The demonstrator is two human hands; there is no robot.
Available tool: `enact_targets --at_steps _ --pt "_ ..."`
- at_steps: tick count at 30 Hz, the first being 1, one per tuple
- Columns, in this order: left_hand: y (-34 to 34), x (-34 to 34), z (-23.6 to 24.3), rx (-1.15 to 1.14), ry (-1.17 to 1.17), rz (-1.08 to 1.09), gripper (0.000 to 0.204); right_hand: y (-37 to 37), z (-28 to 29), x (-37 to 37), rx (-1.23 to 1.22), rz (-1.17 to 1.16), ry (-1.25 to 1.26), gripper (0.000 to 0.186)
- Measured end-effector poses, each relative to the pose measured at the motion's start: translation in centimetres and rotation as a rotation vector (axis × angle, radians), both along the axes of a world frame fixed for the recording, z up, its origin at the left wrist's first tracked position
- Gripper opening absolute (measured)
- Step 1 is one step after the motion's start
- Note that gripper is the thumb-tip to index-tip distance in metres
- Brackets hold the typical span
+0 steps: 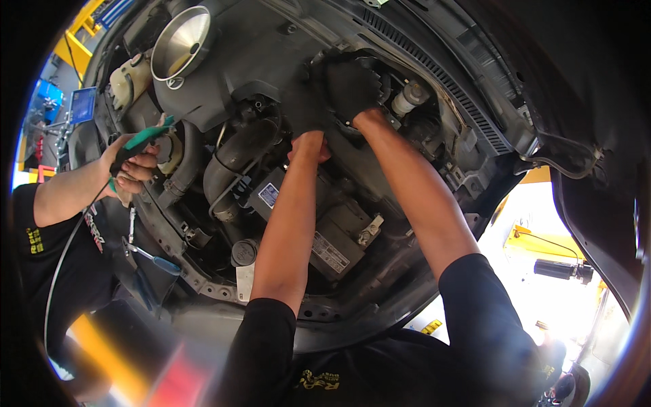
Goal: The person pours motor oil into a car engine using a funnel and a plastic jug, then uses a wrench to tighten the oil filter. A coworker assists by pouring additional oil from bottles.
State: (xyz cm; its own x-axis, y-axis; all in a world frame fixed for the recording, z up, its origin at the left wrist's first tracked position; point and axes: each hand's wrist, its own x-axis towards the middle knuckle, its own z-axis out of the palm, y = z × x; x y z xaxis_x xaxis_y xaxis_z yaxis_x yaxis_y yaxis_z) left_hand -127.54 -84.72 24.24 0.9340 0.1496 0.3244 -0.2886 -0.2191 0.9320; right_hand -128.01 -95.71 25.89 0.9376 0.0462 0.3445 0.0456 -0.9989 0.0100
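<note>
Both my hands reach deep into the far part of a car's engine bay, in black gloves that blend into the dark parts. My left hand (302,105) is beside the rear edge of the black engine cover (237,57). Just to its right, my right hand (354,87) rests close to a round dark housing below the slatted cowl (434,64). The fingers of both hands are lost in shadow, so what they touch or hold does not show. Under my forearms sits the car battery (342,227) with a metal terminal clamp (370,230).
At the left a co-worker's hand (139,166) holds a green-and-black tool with a trailing cable. A metal funnel (182,42) stands on the engine. Nearby are a coolant tank (130,81), a thick black hose (234,152) and a blue-handled tool (163,263) on the front edge.
</note>
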Motion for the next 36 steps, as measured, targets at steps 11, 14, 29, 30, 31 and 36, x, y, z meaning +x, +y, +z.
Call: enact_targets --at_steps 11,14,29,30,31,36 --pt "0.4 0.7 2.1 0.128 0.12 0.024 0.041 -0.2 -0.3 0.0 0.222 0.043 -0.33 0.018" --pt "0.8 1.4 2.2 0.144 0.036 -0.007 0.039 -0.3 -0.2 -0.2 0.432 -0.047 -0.332 0.022" --pt "2.6 13.3 0.7 0.912 -0.295 -0.41 0.047 -1.7 -0.6 0.6 0.529 -0.454 -0.391 0.043" --pt "3.6 14.1 0.2 0.915 -0.318 -0.43 0.047 -1.1 -0.1 0.8 0.526 -0.453 -0.376 0.044" --pt "3.8 14.0 -0.5 0.681 -0.195 -0.471 0.046 -0.9 0.5 0.9 0.5 -0.468 -0.287 0.043" --pt "2.7 14.5 -0.6 0.934 -0.345 -0.3 0.042 -2.5 0.3 3.8 0.424 -0.535 -0.052 0.044"
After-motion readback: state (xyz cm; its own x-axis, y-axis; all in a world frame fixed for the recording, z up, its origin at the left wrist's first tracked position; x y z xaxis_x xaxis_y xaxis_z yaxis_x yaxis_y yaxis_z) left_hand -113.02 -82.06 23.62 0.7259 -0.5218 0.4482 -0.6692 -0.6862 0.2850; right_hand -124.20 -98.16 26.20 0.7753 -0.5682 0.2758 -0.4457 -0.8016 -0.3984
